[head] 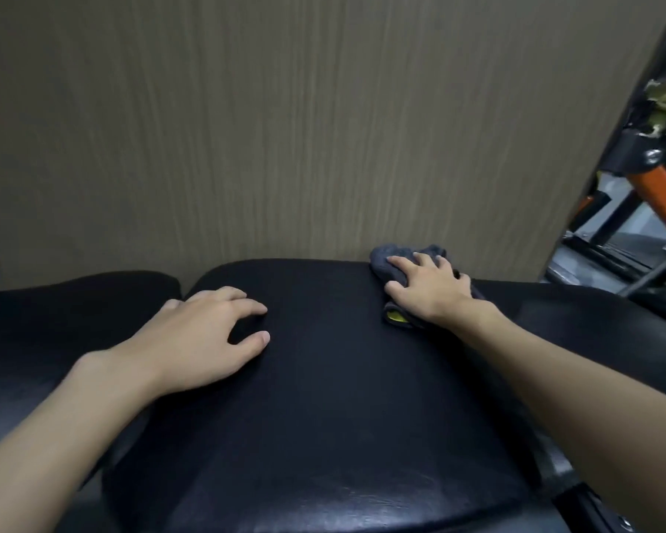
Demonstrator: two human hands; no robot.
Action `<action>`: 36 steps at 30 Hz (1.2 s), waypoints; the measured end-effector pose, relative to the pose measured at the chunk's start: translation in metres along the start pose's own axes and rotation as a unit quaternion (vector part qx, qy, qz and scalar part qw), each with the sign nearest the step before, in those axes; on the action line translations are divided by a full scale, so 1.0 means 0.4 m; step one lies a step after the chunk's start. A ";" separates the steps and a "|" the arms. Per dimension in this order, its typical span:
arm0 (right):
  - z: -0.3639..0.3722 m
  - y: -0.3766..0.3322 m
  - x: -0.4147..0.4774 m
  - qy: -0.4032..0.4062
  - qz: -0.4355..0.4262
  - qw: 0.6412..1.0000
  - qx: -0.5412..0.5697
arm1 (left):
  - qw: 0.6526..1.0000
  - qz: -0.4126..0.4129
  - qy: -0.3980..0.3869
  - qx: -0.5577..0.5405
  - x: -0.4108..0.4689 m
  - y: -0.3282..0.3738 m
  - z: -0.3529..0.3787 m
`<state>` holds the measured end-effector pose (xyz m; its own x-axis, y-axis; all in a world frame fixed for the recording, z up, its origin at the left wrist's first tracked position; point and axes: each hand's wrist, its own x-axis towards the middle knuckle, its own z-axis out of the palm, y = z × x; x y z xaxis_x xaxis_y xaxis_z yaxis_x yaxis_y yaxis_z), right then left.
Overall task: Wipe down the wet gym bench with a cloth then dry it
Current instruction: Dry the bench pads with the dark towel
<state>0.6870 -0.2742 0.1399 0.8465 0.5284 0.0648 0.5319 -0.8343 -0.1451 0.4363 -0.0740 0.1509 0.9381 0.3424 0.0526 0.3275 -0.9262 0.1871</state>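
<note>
- Fingers [425, 263] of the right hand [429, 288] were spread flat, pressing a grey cloth [391, 269] down at the far edge of the black bench [323, 398].
- Left hand [204, 336] rested on the bench, fingers slightly curled, holding nothing.
- Behind stood a brown wall [285, 128].

Right hand [429, 286] flat on grey cloth [391, 265], black bench [323, 398], left hand [204, 336] resting
</note>
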 end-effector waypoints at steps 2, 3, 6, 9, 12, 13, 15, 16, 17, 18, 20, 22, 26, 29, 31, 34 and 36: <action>0.014 -0.094 0.012 -0.006 -0.027 1.000 0.003 | 1.000 -0.008 0.011 -0.019 -0.020 -0.053 -0.001; 0.020 -0.139 0.017 -0.010 -0.041 0.999 0.005 | 0.999 -0.009 0.017 -0.034 -0.030 -0.076 0.002; 0.040 -0.261 0.028 -0.017 -0.076 0.997 0.007 | 0.995 -0.004 0.045 -0.085 -0.052 -0.131 0.015; 0.058 -0.365 0.033 -0.017 -0.105 0.994 0.012 | 0.990 0.002 0.070 -0.124 -0.057 -0.163 0.022; 0.074 -0.450 0.030 -0.022 -0.130 0.991 0.015 | 0.989 -0.008 0.077 -0.123 -0.051 -0.183 0.020; 0.078 -0.473 0.025 -0.022 -0.138 0.990 0.015 | 0.990 -0.011 0.077 -0.119 -0.049 -0.190 0.018; 0.082 -0.512 0.015 -0.022 -0.155 0.988 0.017 | 0.990 -0.018 0.074 -0.118 -0.045 -0.202 0.013; 0.084 -0.528 0.007 -0.022 -0.163 0.986 0.020 | 0.990 -0.022 0.072 -0.123 -0.042 -0.205 0.010; 0.086 -0.542 -0.004 -0.022 -0.169 0.985 0.022 | 0.988 -0.028 0.071 -0.131 -0.039 -0.207 0.007; 0.088 -0.554 -0.018 -0.025 -0.174 0.984 0.024 | 0.987 -0.033 0.070 -0.141 -0.036 -0.208 0.004; 0.084 -0.573 -0.048 -0.042 -0.185 0.982 0.027 | 0.984 -0.042 0.072 -0.160 -0.031 -0.213 0.000; 0.067 -0.580 -0.084 -0.073 -0.193 0.978 0.033 | 0.981 -0.050 0.078 -0.170 -0.027 -0.210 -0.001; 0.058 -0.586 -0.125 -0.040 -0.231 0.972 0.014 | 0.977 -0.042 0.111 -0.178 -0.048 -0.199 0.008; 0.077 -0.582 -0.132 -0.036 -0.222 0.974 0.032 | 0.974 -0.042 0.127 -0.180 -0.083 -0.190 0.007; 0.080 -0.559 -0.144 -0.034 -0.227 0.973 0.041 | 0.977 -0.040 0.120 -0.170 -0.107 -0.175 0.009; 0.071 -0.475 -0.175 -0.016 -0.230 0.972 0.051 | 0.991 -0.025 0.072 -0.110 -0.137 -0.117 0.027; 0.061 -0.396 -0.195 -0.012 -0.214 0.975 0.054 | 0.996 -0.031 0.039 -0.077 -0.155 -0.062 0.037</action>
<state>0.5362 -0.1796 0.1336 0.5465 0.8289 0.1194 0.8295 -0.5163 -0.2131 0.3718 -0.0744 0.1287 0.9032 0.4145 0.1114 0.3571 -0.8697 0.3408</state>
